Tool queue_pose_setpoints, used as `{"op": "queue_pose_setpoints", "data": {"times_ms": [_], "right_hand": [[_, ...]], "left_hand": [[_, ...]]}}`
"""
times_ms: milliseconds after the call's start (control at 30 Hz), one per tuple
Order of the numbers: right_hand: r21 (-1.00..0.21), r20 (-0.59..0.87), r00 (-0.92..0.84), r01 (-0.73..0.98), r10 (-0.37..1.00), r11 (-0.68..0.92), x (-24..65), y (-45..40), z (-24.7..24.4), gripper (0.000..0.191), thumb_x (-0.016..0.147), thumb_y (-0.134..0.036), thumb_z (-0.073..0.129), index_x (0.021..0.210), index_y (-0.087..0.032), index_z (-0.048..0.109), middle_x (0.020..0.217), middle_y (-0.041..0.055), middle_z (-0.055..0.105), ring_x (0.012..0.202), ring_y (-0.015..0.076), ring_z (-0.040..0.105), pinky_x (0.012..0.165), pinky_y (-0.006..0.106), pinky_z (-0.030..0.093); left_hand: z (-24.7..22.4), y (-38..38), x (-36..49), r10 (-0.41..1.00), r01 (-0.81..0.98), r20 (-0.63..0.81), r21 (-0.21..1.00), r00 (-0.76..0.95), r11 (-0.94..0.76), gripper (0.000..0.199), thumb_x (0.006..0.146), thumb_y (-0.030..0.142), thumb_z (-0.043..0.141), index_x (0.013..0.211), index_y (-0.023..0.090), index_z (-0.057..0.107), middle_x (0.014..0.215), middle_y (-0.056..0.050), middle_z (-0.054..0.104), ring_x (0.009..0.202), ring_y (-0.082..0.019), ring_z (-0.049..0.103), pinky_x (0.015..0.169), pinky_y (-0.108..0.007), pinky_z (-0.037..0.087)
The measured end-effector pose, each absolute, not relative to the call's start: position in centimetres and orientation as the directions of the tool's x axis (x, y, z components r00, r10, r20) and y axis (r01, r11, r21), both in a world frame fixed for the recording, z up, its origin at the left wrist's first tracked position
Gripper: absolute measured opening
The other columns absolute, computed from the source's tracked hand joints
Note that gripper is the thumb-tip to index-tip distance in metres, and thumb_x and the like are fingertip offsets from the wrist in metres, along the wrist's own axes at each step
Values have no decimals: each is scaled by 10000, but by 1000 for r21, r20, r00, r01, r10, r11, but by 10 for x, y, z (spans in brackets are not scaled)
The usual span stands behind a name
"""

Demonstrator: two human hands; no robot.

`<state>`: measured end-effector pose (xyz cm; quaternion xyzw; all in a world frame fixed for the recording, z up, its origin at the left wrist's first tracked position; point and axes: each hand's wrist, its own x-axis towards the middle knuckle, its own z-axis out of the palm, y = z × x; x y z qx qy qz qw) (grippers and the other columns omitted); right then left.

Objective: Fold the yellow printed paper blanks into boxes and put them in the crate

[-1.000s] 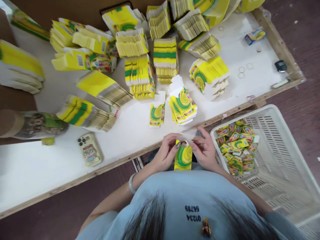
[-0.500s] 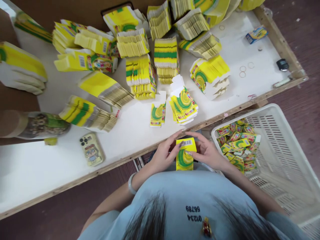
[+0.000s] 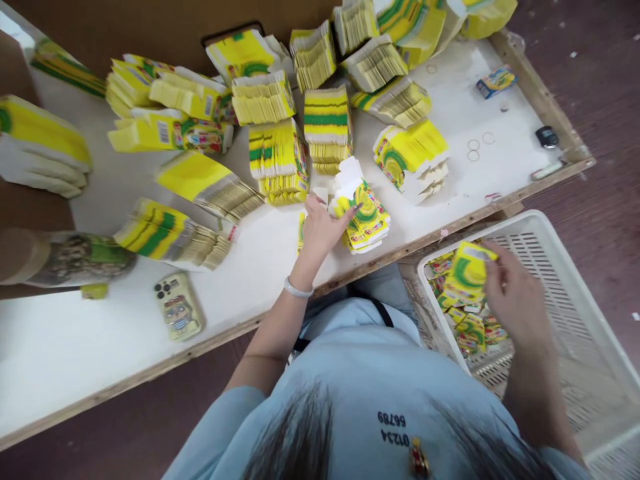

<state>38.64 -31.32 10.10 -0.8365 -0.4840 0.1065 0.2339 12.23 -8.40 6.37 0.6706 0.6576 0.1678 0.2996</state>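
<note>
My right hand [image 3: 515,293] grips a yellow-green box [image 3: 467,272] by its edge, over the white basket [image 3: 590,313]. Small packs [image 3: 470,331] lie in the basket beneath it. My left hand [image 3: 323,227] is over the table with thumb and fingers spread and nothing held. Its thumb reaches onto a small pile of flat yellow cartons [image 3: 369,217]. A single carton [image 3: 301,233] lies partly hidden under that hand.
Bundled yellow cartons [image 3: 327,123] stand across the back of the white table [image 3: 240,293]. A phone [image 3: 179,307] and a jar [image 3: 85,257] are at the left. At the right lie a blue box [image 3: 497,82] and a black object [image 3: 547,137].
My hands have parted from the box they both held at my lap. The right hand has carried it right over the basket; the left has moved up to the cartons.
</note>
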Motion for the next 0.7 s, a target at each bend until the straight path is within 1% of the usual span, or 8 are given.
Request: {"op": "queue_pose_setpoints", "data": {"times_ms": [67, 100, 167, 233, 367, 467, 567, 700], "right_hand": [[-204, 102, 602, 792, 792, -576, 413, -322, 105, 671, 987, -483, 507, 1562, -140, 460, 1309, 272, 690, 1152, 437, 703, 956, 629, 565], [-154, 129, 625, 779, 770, -607, 420, -324, 104, 743, 970, -508, 535, 1593, -122, 410, 1333, 296, 670, 1214, 466, 670, 991, 646, 541], [-196, 180, 597, 800, 781, -567, 422, -320, 99, 746, 963, -524, 555, 1590, -145, 413, 1354, 274, 667, 1283, 455, 639, 1048, 629, 520], [-320, 238, 548, 824, 802, -468, 411, -306, 92, 599, 980, -500, 539, 1487, -181, 529, 1305, 210, 706, 1265, 410, 658, 1075, 617, 515], [-658, 289, 506, 721, 813, -214, 357, -259, 87, 405, 997, -447, 570, 1316, -202, 621, 1201, 164, 736, 1170, 334, 695, 1097, 559, 520], [-927, 225, 468, 372, 855, 40, 298, -221, 93, 484, 1028, -492, 541, 1462, -294, 459, 1339, 137, 660, 1255, 286, 656, 1101, 468, 532], [-989, 143, 464, 107, 874, 105, 248, -195, 95, 532, 1023, -627, 462, 1444, -309, 394, 1279, 116, 627, 1244, 274, 638, 1063, 444, 548], [-1000, 13, 564, -13, 826, 25, 219, -190, 87, 491, 1025, -665, 397, 1354, -302, 371, 980, 58, 593, 980, 245, 672, 908, 404, 580]], "left_hand": [[57, -74, 122, 945, 799, -300, 596, 128, 81, 584, 806, 611, 801, 1092, 190, 514, 1154, -173, 675, 1011, -313, 704, 823, -373, 521], [53, -71, 118, 908, 779, -383, 617, 172, 112, 523, 822, 605, 788, 1029, 198, 531, 1045, -136, 702, 920, -289, 715, 768, -353, 523], [48, -69, 106, 812, 697, -520, 685, 267, 210, 392, 914, 567, 694, 891, 209, 538, 792, -48, 680, 679, -210, 672, 630, -295, 494], [47, -67, 91, 758, 597, -560, 748, 334, 290, 350, 983, 489, 604, 791, 210, 515, 641, 8, 606, 533, -150, 585, 533, -245, 434], [64, -76, 71, 866, 483, -322, 869, 383, 110, 339, 991, 382, 576, 719, 216, 462, 583, 46, 510, 512, -116, 502, 509, -220, 359], [90, -102, 73, 867, 457, -3, 850, 498, -260, 347, 1014, 352, 542, 708, 213, 452, 647, 29, 500, 605, -129, 505, 594, -243, 395], [112, -135, 81, 720, 423, 154, 719, 677, -551, 324, 1046, 323, 506, 745, 205, 524, 771, -15, 573, 737, -161, 569, 702, -271, 456], [113, -161, 87, 658, 367, 251, 666, 710, -650, 200, 1029, 302, 535, 862, 206, 591, 1040, -91, 648, 1047, -239, 628, 930, -384, 526]]}}
